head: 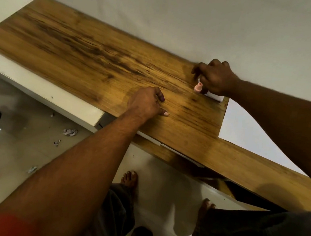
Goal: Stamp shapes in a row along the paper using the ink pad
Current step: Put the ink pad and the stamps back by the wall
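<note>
The right hand (215, 78) sits at the right of the frame against the wall, fingers curled around a small pink stamp (198, 87) whose end pokes out below the knuckles. Just under that hand lies a white block (215, 97) on the wooden surface (85, 55); whether it is the ink pad cannot be told. The left hand (146, 103) rests lower, near the frame's centre, loosely curled and holding nothing, fingertips touching the wood, well apart from the stamp. White paper (244, 129) lies past the surface's right edge
</note>
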The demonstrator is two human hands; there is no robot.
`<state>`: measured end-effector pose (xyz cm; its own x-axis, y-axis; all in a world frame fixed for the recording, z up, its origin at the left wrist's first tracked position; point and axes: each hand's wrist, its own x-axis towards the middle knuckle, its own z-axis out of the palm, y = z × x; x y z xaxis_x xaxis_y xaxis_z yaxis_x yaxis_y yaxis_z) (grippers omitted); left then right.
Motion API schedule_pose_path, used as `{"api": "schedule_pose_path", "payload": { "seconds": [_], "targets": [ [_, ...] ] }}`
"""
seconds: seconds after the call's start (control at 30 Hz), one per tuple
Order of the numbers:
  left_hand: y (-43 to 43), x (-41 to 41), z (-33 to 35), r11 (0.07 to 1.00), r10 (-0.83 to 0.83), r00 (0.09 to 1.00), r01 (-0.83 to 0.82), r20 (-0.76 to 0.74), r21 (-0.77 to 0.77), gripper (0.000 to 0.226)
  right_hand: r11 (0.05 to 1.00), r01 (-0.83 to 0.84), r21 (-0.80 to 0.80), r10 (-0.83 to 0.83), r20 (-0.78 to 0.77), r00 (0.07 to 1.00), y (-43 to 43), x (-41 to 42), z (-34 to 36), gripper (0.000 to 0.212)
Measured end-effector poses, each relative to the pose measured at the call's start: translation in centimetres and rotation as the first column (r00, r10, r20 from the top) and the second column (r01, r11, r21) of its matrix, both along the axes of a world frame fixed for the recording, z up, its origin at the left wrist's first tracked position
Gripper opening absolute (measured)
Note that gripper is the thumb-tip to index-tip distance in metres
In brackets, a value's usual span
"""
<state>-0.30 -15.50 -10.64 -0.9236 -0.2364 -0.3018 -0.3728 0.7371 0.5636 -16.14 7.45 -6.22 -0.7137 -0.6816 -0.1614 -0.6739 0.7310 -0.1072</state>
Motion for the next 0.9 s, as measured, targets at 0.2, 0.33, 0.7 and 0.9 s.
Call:
{"api": "schedule_pose_path", "payload": {
  "seconds": [0.2,0.33,0.7,0.9],
  "targets": [
    [-0.2,0.2,-0.1,1.0,-0.009,1.0,0.009,-0.028,-0.008,0.052,0.983,0.03,-0.179,-0.041,-0.056,0.998,0.0,-0.2,-0.4,0.039],
    [0.0,0.8,0.4,0.996,-0.062,0.996,0.057,-0.065,-0.07,0.05,0.891,0.016,-0.453,-0.111,-0.184,0.977,2.6,0.2,0.1,0.028],
    [10.5,4.3,-1.9,0.699,-0.7,0.704,0.64,-0.122,-0.317,0.077,0.852,0.435,-0.291,-0.498,-0.195,0.845,27.2,7.4,-4.8,0.044],
    [12.0,4.1,-2.7,0.665,-0.713,0.689,0.605,-0.129,-0.438,0.089,0.743,0.554,-0.376,-0.638,-0.148,0.755,32.1,8.5,-6.5,0.05]
  ]
}}
